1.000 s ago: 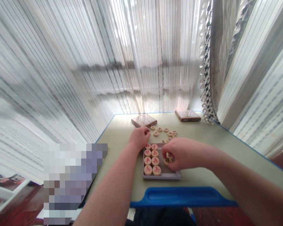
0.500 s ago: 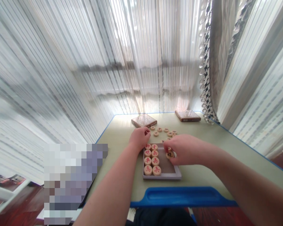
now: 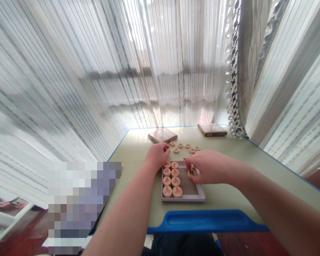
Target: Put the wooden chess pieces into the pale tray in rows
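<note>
A shallow box tray (image 3: 201, 193) lies before me, with two columns of round wooden Chinese chess pieces (image 3: 177, 192) along its left side, marked with red characters. My right hand (image 3: 206, 167) reaches in at the right side, its thumb and fingers closed around a Chinese chess piece (image 3: 192, 172) with a black character. Another piece shows partly just behind it. At the tray's far left corner rests my left hand (image 3: 158, 155), fingers curled; whatever they may hold is hidden. Beyond the tray, several loose black-marked pieces (image 3: 187, 145) lie on the table, some covered by my right hand.
Two flat patterned boxes (image 3: 162, 135) (image 3: 212, 129) lie at the back of the pale table (image 3: 133, 170). A blue molded ledge (image 3: 202, 218) runs along the near edge. Sheer striped curtains (image 3: 160, 71) hang behind. A blurred-out patch covers the lower left.
The view has shifted very slightly. My right hand stays on the black-marked piece at the tray's right side, and my left hand keeps its place at the corner.
</note>
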The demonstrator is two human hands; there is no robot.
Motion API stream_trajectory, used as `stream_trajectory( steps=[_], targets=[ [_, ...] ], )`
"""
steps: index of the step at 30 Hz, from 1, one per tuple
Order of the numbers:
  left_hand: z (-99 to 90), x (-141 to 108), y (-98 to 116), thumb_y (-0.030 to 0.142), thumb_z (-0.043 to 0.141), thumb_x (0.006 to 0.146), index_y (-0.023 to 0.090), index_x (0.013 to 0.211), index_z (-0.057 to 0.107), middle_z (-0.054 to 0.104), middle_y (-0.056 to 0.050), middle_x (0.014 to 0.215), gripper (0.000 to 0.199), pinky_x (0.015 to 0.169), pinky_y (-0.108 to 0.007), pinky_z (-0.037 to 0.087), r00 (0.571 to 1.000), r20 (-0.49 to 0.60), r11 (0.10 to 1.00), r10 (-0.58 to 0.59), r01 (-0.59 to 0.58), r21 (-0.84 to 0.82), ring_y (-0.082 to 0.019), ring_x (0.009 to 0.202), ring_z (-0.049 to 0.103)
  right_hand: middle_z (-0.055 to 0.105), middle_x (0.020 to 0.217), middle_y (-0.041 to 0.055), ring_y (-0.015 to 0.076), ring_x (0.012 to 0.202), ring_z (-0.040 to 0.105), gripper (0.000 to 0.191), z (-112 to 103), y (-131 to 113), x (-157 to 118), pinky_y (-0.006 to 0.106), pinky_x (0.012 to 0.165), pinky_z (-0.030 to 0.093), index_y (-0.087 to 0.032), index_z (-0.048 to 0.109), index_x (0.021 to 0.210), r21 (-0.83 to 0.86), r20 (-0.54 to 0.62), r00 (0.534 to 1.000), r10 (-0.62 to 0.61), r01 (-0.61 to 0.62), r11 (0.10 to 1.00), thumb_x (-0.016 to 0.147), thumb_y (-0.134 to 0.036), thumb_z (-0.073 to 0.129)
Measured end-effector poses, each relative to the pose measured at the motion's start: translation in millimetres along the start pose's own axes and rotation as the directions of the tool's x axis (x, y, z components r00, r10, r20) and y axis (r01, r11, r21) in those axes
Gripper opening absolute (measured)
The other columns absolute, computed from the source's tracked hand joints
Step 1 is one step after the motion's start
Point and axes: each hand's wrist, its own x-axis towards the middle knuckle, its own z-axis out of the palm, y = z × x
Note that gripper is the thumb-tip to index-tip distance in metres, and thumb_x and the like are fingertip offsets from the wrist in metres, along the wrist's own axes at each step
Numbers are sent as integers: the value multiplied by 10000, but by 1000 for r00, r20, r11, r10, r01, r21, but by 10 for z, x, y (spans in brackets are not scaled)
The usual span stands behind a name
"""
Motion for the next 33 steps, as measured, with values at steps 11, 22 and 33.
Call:
stream_trajectory(
  steps=[11,22,33],
  targets=[
    [13,-1,-16,264,489,755,194,838,661,684,-33,782,203,651,-241,439,1000,2,1000,13,-13,-5,-159,728,601,631,725,44,199,665,572,218,-28,-8,-20,272,530,336,-214,604,832,-4,-32,999,-40,40,999,664,-320,515],
    [7,0,-4,275,483,756,196,838,661,687,-32,787,212,662,-243,440,1000,7,1000,12,-12,20,-161,728,603,635,731,35,186,676,567,181,-9,-13,-11,258,538,333,-218,610,787,1,-21,998,-56,56,998,653,-280,506],
    [9,-2,-3,283,490,746,194,795,658,681,-34,763,196,614,-244,428,1000,-5,1000,24,-23,21,-170,721,601,667,793,14,170,716,581,228,99,247,178,246,584,346,-273,650,852,48,-72,997,-14,18,999,741,-265,451]
  ],
)
